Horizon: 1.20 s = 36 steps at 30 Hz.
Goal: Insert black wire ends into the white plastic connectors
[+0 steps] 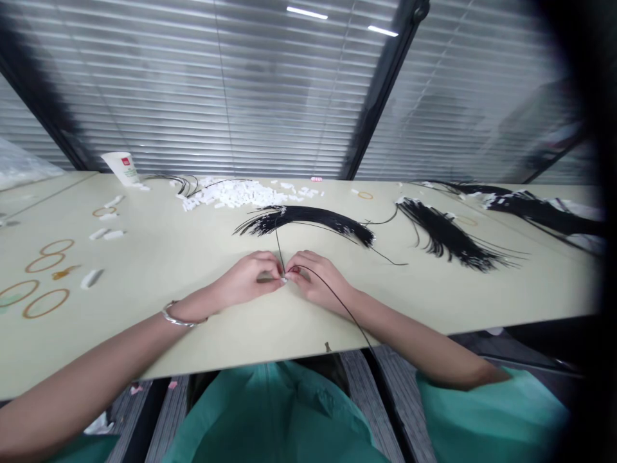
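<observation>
My left hand (251, 278) and my right hand (315, 278) meet fingertip to fingertip just above the table. A small white connector (284, 280) shows between them, pinched by my left thumb and finger. My right hand is shut on a thin black wire (344, 307), close to the connector. This wire arches over my right hand and hangs past the table's front edge. Another stretch of thin black wire (279, 247) rises from my fingertips towards the bundle of black wires (313, 215) behind my hands. How wire and connector join is hidden by my fingers.
A pile of white connectors (236, 193) lies at the back, beside a paper cup (121, 168). More black wire bundles (448, 231) lie to the right. Several rubber bands (45, 303) and loose white pieces (91, 278) are on the left. Window blinds stand behind the table (231, 331).
</observation>
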Motion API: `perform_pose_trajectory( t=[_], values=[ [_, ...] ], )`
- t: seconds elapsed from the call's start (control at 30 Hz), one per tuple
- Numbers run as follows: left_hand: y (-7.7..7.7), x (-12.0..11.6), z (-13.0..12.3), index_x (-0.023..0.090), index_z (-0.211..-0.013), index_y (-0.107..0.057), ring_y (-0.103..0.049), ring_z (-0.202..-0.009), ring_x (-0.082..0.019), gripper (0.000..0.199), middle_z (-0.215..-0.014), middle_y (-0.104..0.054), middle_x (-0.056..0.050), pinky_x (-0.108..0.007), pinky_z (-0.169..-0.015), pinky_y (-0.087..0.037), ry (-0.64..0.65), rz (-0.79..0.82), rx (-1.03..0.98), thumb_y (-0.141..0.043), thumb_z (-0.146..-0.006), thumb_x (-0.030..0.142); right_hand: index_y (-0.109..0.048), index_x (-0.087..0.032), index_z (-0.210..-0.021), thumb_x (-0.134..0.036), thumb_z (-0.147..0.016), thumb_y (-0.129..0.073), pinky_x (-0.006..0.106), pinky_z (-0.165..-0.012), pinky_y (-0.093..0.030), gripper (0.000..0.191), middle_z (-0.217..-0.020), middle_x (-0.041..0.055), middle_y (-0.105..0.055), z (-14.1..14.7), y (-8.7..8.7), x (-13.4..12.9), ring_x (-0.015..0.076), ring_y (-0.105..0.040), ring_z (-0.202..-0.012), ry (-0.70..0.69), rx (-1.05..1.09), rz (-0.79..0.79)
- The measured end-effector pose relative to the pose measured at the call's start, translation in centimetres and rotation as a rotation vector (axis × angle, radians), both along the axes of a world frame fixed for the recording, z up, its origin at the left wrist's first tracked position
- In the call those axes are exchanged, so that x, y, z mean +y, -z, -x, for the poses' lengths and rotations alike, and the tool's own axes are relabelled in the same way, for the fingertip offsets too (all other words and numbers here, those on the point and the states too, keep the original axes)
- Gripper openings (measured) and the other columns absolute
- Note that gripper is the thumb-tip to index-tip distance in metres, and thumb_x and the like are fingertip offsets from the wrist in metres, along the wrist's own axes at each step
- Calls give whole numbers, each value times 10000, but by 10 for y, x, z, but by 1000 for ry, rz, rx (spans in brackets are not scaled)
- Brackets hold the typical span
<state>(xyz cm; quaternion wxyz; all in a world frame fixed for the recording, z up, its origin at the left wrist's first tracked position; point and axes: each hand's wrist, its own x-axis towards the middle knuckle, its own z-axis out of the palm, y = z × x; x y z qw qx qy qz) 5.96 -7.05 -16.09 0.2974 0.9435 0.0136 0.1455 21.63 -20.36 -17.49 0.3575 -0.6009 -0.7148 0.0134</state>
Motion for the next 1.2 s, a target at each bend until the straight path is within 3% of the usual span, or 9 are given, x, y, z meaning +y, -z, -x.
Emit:
perform_pose_trajectory(
  t=[0.47,0.7,0.83,0.97,1.2],
  values=[
    [0,0,-1,154,-779,-616,-536,-883,-110,175,-925,-581,-30,-259,-837,-430,-8,12,-13,-541,-816,308,-545,-104,-820,-75,-870,-459,270,-797,-339,103,-840,46,-521,0,10,2,149,-444,-809,-13,-109,9],
    [-2,-2,0,155,-792,-618,-536,-883,-104,181,-929,-584,-31,-251,-831,-428,5,8,-3,-525,-830,305,-543,-122,-955,-168,-909,-485,174,-700,-384,87,-878,17,-537,-2,-1,-2,95,-498,-787,-112,457,187],
    [-3,-3,0,149,-775,-603,-529,-862,-99,180,-908,-577,-26,-241,-797,-423,7,-10,-9,-528,-827,304,-541,-105,-935,-178,-897,-498,158,-702,-387,93,-886,25,-525,1,-6,-4,87,-493,-790,-201,431,197],
    [-4,-3,0,139,-745,-566,-523,-853,-101,184,-883,-569,-24,-240,-785,-415,5,-43,-16,-520,-829,297,-531,-92,-868,-243,-892,-540,149,-642,-372,153,-812,27,-514,2,-1,-1,77,-468,-712,-178,386,183],
    [-4,-5,0,141,-741,-520,-523,-833,-100,204,-876,-577,-19,-233,-774,-409,-36,-25,-6,-513,-834,323,-506,-87,-860,-355,-884,-570,179,-715,-440,277,-832,50,-533,-3,4,6,98,-524,-751,-183,823,216]
  ],
)
